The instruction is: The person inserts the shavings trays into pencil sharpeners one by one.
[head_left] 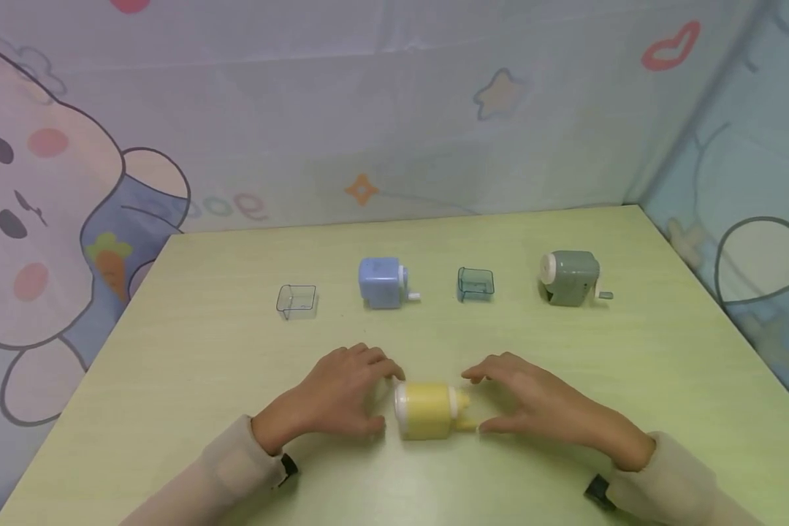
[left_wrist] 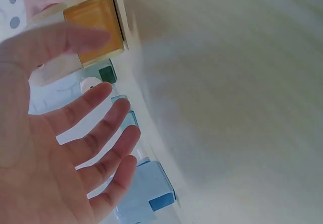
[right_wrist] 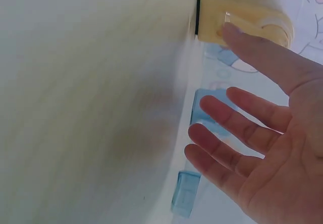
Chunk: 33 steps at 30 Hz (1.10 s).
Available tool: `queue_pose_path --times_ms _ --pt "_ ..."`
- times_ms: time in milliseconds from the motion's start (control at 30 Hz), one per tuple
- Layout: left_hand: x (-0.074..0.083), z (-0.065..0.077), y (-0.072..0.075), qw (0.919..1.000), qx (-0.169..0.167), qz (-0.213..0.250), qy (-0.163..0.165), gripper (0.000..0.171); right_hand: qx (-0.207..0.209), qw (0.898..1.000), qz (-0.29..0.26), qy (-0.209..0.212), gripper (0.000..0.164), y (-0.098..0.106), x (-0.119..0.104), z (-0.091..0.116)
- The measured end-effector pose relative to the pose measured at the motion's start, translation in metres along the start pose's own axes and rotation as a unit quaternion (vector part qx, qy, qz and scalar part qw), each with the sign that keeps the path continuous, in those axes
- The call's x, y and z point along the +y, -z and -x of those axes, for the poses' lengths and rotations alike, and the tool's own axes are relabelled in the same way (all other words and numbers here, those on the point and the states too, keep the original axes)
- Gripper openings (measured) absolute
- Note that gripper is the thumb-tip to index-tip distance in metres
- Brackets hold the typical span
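So my yellow pencil sharpener [head_left: 425, 411] is on the pale table [head_left: 204, 380] right in front of me, sitting in the gap between my two hands, white face [head_left: 401, 410] pointing left and crank handle [head_left: 467, 425] sticking out to the right. My left hand [head_left: 343, 391] is bent round the white end with the fingers [left_wrist: 81, 106] spread, daylight between each one. The left index fingertip [head_left: 397, 374] is just beside the far corner of that face, and the left thumb [head_left: 373, 425] sits a bit off to its left, nearer me. My right hand [head_left: 542, 402] kinda mirrors it: fingers [right_wrist: 229, 118] spread and loosely bent, index finger [head_left: 476, 372] near the far side of the crank end, thumb [head_left: 493, 424] right up at the tip of the handle. Honestly can't tell if that thumb is touching or just short of it. Further back, well apart from my fingers, there's a row: clear bin [head_left: 296, 299], blue sharpener [head_left: 380, 283], teal see-through bin [head_left: 476, 285], then the grey-green sharpener [head_left: 575, 279] on the right.
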<state>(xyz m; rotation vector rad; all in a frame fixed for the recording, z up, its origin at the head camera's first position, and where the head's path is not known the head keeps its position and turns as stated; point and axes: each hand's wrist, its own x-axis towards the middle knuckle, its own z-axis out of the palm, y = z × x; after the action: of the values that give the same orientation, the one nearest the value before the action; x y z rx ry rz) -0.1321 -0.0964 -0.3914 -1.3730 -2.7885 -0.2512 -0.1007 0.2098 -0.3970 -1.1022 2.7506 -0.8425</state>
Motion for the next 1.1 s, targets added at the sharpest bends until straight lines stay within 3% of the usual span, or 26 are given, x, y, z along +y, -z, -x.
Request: queue_pose_path --times_ms 267,533,833,1100 --pt "-0.008 -0.011 -0.007 0.9993 0.030 0.008 0.022 0.035 0.022 0.999 0.038 0.008 0.047 0.009 0.013 0.008" --pt "-0.012 -0.028 -0.015 0.9986 0.046 0.019 0.016 0.047 0.019 0.999 0.040 -0.010 0.042 0.016 0.022 0.012" --pt "-0.011 -0.053 -0.018 0.9953 0.024 0.092 0.016 0.055 0.031 0.998 0.013 -0.045 0.042 0.025 0.037 0.022" --pt "-0.012 -0.073 -0.021 0.9924 0.026 0.120 0.007 0.056 0.055 0.997 -0.002 -0.056 0.042 0.033 0.054 0.029"
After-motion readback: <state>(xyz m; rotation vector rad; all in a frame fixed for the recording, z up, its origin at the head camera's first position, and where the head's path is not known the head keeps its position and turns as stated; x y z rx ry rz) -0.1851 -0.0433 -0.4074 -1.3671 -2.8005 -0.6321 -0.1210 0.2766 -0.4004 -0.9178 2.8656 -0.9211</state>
